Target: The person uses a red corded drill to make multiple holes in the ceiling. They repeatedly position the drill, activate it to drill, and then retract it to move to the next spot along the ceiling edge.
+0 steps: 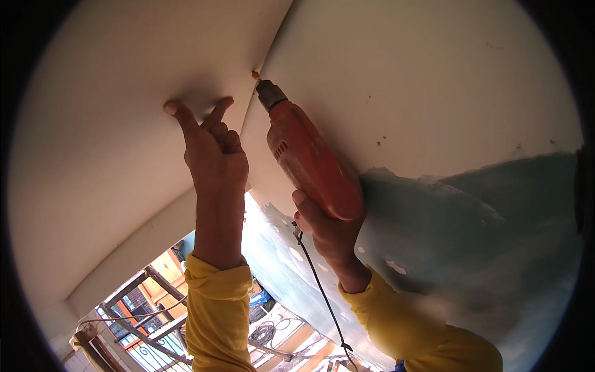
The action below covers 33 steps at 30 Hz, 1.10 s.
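Observation:
My right hand (328, 226) is wrapped round the handle end of a red power drill (316, 161), which tilts up and to the left. Its dark chuck (271, 95) carries a short bit with an orange-brown piece (256, 75) at the tip, at the seam between the pale ceiling panel (124, 105) and the wall. Left of the drill, my left hand (214, 139) is raised against the panel, thumb and one finger spread apart, the other fingers curled. It holds nothing. Whether the bit is inside the material cannot be made out.
A black cord (322, 285) hangs from the drill. On the right, the wall (458, 211) is pale above and blue-green below, with chipped patches. Down below are a wooden ladder-like frame (139, 328), a coil of cable (263, 335) and a metal railing.

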{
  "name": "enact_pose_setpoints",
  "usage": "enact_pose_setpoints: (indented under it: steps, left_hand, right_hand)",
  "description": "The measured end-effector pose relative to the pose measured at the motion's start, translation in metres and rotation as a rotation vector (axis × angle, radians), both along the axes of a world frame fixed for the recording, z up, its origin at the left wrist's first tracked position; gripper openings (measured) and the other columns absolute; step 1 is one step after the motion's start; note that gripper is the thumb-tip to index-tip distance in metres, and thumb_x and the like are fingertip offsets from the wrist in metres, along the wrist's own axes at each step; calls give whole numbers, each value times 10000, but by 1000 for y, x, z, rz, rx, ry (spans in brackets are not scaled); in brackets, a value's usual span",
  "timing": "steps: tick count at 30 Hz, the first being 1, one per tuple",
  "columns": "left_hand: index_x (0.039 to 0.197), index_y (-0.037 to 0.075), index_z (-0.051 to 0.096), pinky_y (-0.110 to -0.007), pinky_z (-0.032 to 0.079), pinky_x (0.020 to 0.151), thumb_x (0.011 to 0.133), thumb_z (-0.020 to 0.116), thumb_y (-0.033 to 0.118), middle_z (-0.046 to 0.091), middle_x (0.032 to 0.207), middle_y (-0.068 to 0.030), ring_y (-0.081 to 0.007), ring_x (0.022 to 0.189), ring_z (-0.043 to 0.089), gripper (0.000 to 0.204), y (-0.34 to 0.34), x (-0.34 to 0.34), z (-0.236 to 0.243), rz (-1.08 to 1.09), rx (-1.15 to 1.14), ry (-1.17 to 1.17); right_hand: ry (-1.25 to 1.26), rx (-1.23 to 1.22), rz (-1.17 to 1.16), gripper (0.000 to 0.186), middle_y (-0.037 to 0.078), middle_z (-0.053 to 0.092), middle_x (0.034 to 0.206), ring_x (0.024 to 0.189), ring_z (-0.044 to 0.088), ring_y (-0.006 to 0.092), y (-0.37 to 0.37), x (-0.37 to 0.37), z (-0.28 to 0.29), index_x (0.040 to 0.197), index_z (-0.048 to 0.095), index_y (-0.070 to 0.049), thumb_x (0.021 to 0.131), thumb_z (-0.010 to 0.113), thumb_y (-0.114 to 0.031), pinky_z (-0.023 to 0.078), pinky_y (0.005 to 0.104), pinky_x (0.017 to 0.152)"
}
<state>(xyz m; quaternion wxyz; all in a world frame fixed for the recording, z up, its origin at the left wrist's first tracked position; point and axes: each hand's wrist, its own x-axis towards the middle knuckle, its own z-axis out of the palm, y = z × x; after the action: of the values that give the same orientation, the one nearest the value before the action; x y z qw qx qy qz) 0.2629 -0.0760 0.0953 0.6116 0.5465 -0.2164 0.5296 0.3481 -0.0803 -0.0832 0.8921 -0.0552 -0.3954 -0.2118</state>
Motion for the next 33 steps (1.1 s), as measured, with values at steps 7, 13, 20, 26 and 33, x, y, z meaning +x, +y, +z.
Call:
enact_pose_setpoints:
  steps: [7,13,20,26,33]
  left_hand:
    - [1195,-193,630,-245,170,472,921,522,779,159,600,47,-81,528,127,1016,0,-1,-2,50,0,4]
    - [1202,-191,625,-249,172,472,932,552,748,193,602,48,-70,539,134,980,1,-5,-5,22,58,15]
    - [1276,-35,601,-195,239,440,1037,522,581,542,723,35,-31,486,249,666,43,-23,-35,138,205,118]
    - [1293,4,585,-199,250,441,1107,485,366,417,656,66,-36,489,300,419,149,-67,-224,44,-281,433]
    - [1146,46,597,-250,324,508,1085,460,194,464,717,44,-90,561,395,210,282,-162,-631,-90,-1348,723]
  right_hand:
    - [-20,23,-79,690,124,622,1325,1175,634,192,4,1,2,1428,494,7,818,813,-45,507,347,1014]
    - [13,-69,57,721,118,623,1335,1189,625,182,0,1,-3,1439,488,5,800,821,-36,503,346,1020]
    - [-8,-118,97,764,117,611,1361,1228,602,183,-8,-8,-54,1456,479,0,782,836,-32,478,344,1062]
    - [-52,-305,440,766,173,644,1264,992,697,265,1,-17,-181,1441,474,16,754,813,-2,590,434,879]
    - [198,-864,888,679,174,679,1203,977,686,266,0,-26,-316,1401,528,21,781,788,-74,596,426,830]
